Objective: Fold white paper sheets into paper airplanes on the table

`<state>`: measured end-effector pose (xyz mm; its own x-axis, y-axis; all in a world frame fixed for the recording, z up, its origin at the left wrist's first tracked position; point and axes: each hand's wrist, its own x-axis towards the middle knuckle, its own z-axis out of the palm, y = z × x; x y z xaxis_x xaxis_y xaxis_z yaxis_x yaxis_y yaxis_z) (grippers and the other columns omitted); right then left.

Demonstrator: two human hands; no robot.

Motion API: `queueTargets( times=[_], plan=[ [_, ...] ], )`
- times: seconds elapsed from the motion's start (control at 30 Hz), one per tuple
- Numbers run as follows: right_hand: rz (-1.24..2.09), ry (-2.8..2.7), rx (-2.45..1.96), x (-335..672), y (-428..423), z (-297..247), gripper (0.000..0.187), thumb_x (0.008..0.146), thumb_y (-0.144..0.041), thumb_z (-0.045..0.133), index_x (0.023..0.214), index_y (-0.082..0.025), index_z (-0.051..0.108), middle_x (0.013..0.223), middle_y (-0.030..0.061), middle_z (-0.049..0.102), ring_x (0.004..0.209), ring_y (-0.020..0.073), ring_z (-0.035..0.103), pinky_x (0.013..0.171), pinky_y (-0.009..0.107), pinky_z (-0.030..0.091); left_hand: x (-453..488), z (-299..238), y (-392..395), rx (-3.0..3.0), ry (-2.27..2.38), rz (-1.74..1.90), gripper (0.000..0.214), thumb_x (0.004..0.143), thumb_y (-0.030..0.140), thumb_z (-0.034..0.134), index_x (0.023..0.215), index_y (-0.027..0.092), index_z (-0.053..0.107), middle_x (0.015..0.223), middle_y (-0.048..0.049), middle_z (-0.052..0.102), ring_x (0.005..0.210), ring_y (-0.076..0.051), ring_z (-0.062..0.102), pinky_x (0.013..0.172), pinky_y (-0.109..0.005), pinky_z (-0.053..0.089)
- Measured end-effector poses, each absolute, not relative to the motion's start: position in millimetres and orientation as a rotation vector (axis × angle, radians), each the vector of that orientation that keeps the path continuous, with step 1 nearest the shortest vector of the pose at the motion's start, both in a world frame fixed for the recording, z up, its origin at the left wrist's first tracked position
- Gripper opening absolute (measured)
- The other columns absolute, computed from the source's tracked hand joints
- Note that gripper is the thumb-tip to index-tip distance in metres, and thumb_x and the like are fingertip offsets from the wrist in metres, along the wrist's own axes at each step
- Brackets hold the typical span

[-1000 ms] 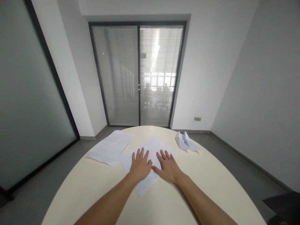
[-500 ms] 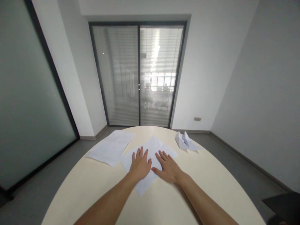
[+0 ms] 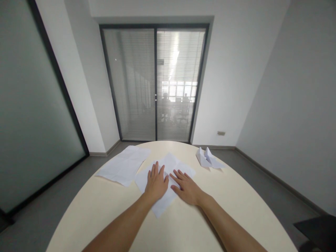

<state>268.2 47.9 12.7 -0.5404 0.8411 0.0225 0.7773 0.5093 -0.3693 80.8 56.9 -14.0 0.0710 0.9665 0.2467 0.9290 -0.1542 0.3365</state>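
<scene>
A white sheet of paper [image 3: 172, 161] lies flat on the round table with one corner toward me and faint creases across it. My left hand [image 3: 156, 183] rests palm down on its left part, fingers spread. On the right part lies my right hand [image 3: 187, 187], also palm down with its fingers apart. The two hands are close together but not touching. They cover much of the sheet's middle.
More white paper [image 3: 123, 164] lies at the table's left edge. Folded paper shapes with upright points [image 3: 208, 159] stand at the far right. The cream table [image 3: 236, 210] has a curved edge. A dark object [image 3: 319, 231] is at the lower right; glass doors [image 3: 156, 84] are beyond.
Both hands have shifted slightly on the sheet, the right one's fingers a little to the left. The sheet's right corner has moved slightly left.
</scene>
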Motion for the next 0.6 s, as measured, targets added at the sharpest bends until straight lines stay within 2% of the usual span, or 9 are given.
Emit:
queueTargets(
  times=[0.1, 0.27, 0.43, 0.53, 0.6],
  plan=[
    [0.496, -2.573, -1.353, 270, 49, 13, 0.058, 0.102, -0.051, 0.027, 0.154, -0.026, 0.032, 0.163, 0.0075, 0.019, 0.151, 0.0290, 0.013, 0.121, 0.053, 0.013, 81, -14, 57, 2.227, 1.980, 0.649, 0.054, 0.098, 0.036, 0.040, 0.148, 0.017, 0.040, 0.163, -0.0177, 0.017, 0.151, -0.033, 0.015, 0.118, -0.054, 0.021],
    [0.482, -2.545, -1.285, 270, 51, 9, 0.056, 0.103, -0.048, 0.024, 0.152, -0.024, 0.037, 0.160, 0.0075, 0.030, 0.150, 0.0267, 0.021, 0.121, 0.051, 0.016, 81, -14, 60, 2.242, 1.957, 0.754, 0.050, 0.097, 0.033, 0.044, 0.144, 0.016, 0.046, 0.162, -0.0185, 0.020, 0.150, -0.032, 0.018, 0.117, -0.050, 0.026],
    [0.447, -2.395, -1.241, 272, 54, 8, 0.055, 0.103, -0.047, 0.024, 0.143, -0.021, 0.052, 0.147, 0.0075, 0.052, 0.140, 0.0240, 0.042, 0.118, 0.043, 0.027, 77, -12, 64, 2.299, 1.961, 0.857, 0.040, 0.094, 0.028, 0.050, 0.133, 0.019, 0.057, 0.160, -0.0133, 0.028, 0.149, -0.030, 0.022, 0.116, -0.047, 0.029],
    [0.453, -2.296, -1.227, 276, 57, 12, 0.053, 0.103, -0.047, 0.025, 0.132, -0.024, 0.062, 0.131, 0.0062, 0.066, 0.124, 0.0227, 0.057, 0.108, 0.036, 0.040, 72, -10, 66, 2.357, 1.953, 0.900, 0.029, 0.094, 0.027, 0.052, 0.120, 0.022, 0.065, 0.156, -0.0094, 0.038, 0.147, -0.031, 0.025, 0.117, -0.050, 0.026],
    [0.452, -2.223, -1.244, 279, 60, 14, 0.051, 0.103, -0.048, 0.026, 0.126, -0.026, 0.066, 0.123, 0.0047, 0.070, 0.115, 0.0227, 0.063, 0.101, 0.034, 0.044, 70, -9, 67, 2.386, 1.928, 0.920, 0.023, 0.094, 0.026, 0.052, 0.110, 0.023, 0.068, 0.149, -0.0071, 0.048, 0.145, -0.030, 0.029, 0.118, -0.051, 0.023]
  ],
)
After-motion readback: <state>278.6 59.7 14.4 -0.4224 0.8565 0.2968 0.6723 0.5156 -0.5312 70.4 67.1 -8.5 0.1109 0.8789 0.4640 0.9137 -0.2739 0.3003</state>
